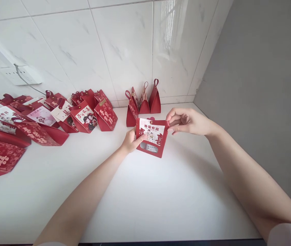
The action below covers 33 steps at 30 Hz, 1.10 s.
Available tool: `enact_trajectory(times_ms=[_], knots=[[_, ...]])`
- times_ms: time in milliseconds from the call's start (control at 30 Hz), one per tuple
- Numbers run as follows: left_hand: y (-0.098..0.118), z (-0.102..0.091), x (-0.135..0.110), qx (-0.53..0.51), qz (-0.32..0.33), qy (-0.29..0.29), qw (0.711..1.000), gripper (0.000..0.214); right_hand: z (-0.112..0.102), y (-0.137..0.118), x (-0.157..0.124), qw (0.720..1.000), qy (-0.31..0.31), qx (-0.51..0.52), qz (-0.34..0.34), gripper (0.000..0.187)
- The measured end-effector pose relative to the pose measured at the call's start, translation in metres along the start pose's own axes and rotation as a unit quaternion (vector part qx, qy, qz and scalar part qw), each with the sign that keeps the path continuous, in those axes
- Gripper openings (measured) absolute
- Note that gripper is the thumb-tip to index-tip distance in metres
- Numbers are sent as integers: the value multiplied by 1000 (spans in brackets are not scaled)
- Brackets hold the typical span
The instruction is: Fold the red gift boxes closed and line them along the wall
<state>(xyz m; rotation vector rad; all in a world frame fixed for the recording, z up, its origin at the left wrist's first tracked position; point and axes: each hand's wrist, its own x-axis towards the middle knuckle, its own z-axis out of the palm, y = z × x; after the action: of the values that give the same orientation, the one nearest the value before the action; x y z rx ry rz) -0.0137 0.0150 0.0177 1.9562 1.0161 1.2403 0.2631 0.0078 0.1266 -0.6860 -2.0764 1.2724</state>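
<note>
A red wedding gift box (157, 150) with a white panel, a printed couple and a clear oval window is held up above the white table. My left hand (131, 140) grips its left side, the thumb lying across the front and the other fingers hidden behind. At the top right corner, my right hand (182, 121) pinches the box's edge between thumb and fingertips; a dark red bit, perhaps ribbon, shows there. Just behind stand several red tent-shaped boxes, the nearest being a patterned box (132, 111) with a ribbon loop on top.
Many red gift boxes (106, 114) with ribbon loops crowd the left of the white table (145, 201). White marbled tiles (124, 48) line the back wall, with a socket panel (22, 76) and grey cable at left. A grey panel (258, 85) bounds the right side.
</note>
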Motion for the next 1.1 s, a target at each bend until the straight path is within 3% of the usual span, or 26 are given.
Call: enact_trajectory(times_ms=[133, 233, 400, 600, 833, 1000, 1100], knots=[[0, 2, 1, -22, 2, -25, 999, 42, 0, -5, -2, 1000, 3, -18, -9, 30], [0, 2, 1, -1, 3, -25, 1000, 40, 0, -7, -3, 995, 17, -94, -41, 26], [-5, 1, -1, 59, 10, 16, 998, 37, 4, -6, -2, 958, 94, -250, -101, 14], [-7, -2, -3, 153, 18, 70, 986, 37, 22, 23, 14, 958, 247, -88, -117, 20], [-6, -5, -2, 167, 1, 78, 983, 39, 56, 52, 26, 905, 410, -7, -113, 18], [-8, -6, -2, 161, -6, 75, 984, 42, 67, 56, 25, 898, 426, 14, -108, 26], [-10, -5, -2, 136, -29, 63, 988, 46, 69, 69, 26, 922, 376, 43, -78, 29]])
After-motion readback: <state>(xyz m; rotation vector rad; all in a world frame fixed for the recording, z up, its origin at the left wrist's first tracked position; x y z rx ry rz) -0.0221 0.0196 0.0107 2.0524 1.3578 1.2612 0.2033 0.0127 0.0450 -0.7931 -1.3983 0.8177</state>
